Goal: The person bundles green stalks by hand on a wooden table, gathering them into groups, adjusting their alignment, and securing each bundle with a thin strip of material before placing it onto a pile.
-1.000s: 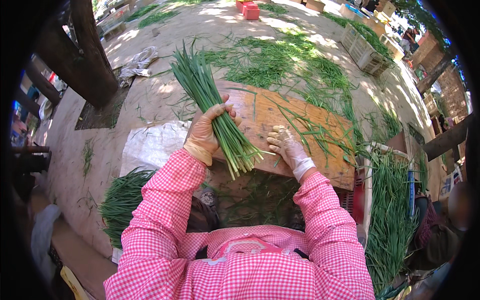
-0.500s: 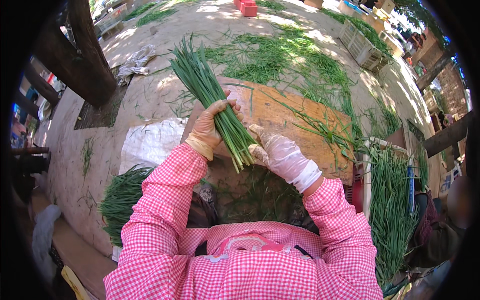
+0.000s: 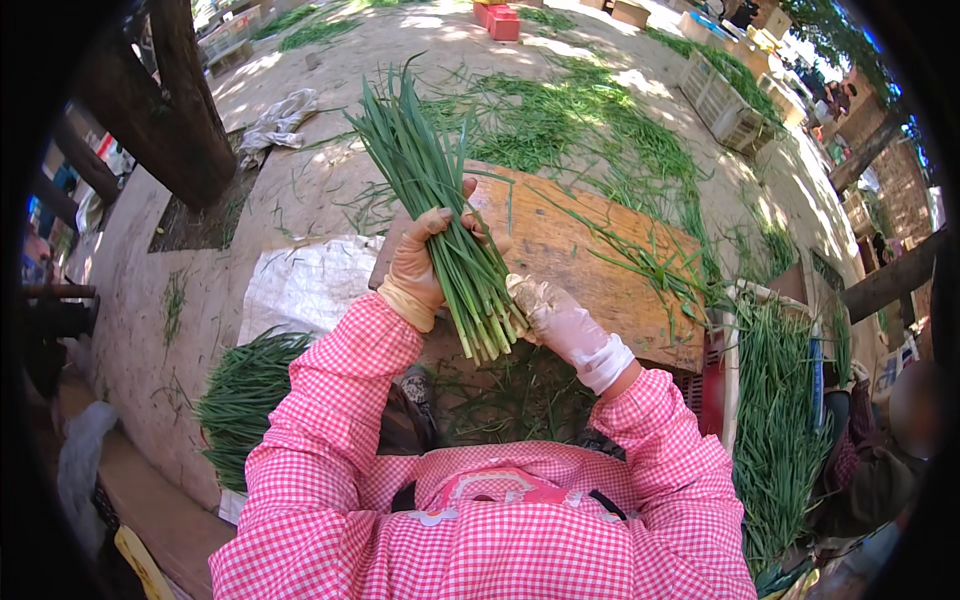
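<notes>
A thick bunch of garlic chives (image 3: pixel 445 235) leans in front of me, its dark leaf tips up to the left and its pale stem ends down to the right. My left hand (image 3: pixel 425 255), in a thin yellowish glove, is wrapped round its middle. At the lower stems my right hand (image 3: pixel 550 315), in a dirty whitish glove, presses curled fingers against the bunch's right side; some fingertips are hidden. Beneath both hands is a wooden board (image 3: pixel 590 260) with loose chives (image 3: pixel 650 265) strewn on its right part.
More chives fill a crate (image 3: pixel 775 430) at my right, and a pile (image 3: pixel 250 390) lies at my left. A white sack (image 3: pixel 310 285) is beside the board. Scattered greens (image 3: pixel 570 120) cover ground beyond. A tree trunk (image 3: pixel 165 120) stands far left; a person (image 3: pixel 880 470) sits at right.
The bunch has shifted slightly right and stands steeper, its leaves and stem ends more spread. My right hand has moved in a little, its fingers now more curled against the stems.
</notes>
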A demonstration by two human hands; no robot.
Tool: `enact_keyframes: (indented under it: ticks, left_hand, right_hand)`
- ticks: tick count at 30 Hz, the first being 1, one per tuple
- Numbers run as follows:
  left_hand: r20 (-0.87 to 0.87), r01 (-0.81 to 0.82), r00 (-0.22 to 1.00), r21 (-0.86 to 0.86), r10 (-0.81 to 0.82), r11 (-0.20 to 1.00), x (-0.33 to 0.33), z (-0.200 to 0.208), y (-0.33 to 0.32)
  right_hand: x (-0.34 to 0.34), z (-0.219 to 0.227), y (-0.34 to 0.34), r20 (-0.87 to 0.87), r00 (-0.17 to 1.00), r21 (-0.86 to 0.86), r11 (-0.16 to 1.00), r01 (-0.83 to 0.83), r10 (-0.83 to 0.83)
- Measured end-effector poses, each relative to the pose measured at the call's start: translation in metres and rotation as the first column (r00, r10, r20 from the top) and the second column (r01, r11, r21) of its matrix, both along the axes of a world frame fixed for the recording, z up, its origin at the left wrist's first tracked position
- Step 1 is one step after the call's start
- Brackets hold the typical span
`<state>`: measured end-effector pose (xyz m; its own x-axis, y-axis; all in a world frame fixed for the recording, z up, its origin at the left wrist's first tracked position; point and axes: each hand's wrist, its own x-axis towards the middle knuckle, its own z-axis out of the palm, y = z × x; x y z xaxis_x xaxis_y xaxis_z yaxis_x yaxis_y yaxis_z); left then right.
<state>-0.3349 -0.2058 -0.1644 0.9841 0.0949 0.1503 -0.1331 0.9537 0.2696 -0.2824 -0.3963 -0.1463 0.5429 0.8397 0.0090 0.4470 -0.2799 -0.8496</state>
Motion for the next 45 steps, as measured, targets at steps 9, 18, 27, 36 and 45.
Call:
enact_keyframes:
  ticks: [9, 18, 27, 36, 45]
  left_hand:
    - [-0.090, -0.032, 0.995, 0.007, 0.033, 0.999, -0.003, -0.005, 0.010]
    - [-0.084, 0.043, 0.995, -0.012, -0.044, 0.999, -0.011, 0.008, -0.002]
    - [-0.074, 0.002, 0.997, 0.015, -0.001, 1.000, -0.008, -0.007, 0.010]
    - [-0.131, -0.041, 0.990, 0.035, 0.045, 0.999, -0.007, 0.010, -0.008]
    - [-0.143, 0.051, 0.989, 0.057, -0.042, 0.997, -0.008, 0.007, -0.009]
  right_hand:
    - [-0.028, 0.022, -0.004, 0.671, 0.739, 0.213, 0.970, -0.114, -0.061]
    - [-0.026, 0.016, 0.015, 0.624, 0.774, 0.280, 0.956, -0.094, -0.107]
    - [-0.015, 0.027, -0.001, 0.067, 0.905, 0.243, 0.886, 0.394, -0.421]
    - [-0.031, 0.043, -0.018, 0.397, 0.872, 0.450, 0.889, 0.087, -0.286]
    - [-0.033, 0.021, -0.007, 0.366, 0.915, 0.341, 0.939, 0.036, -0.169]
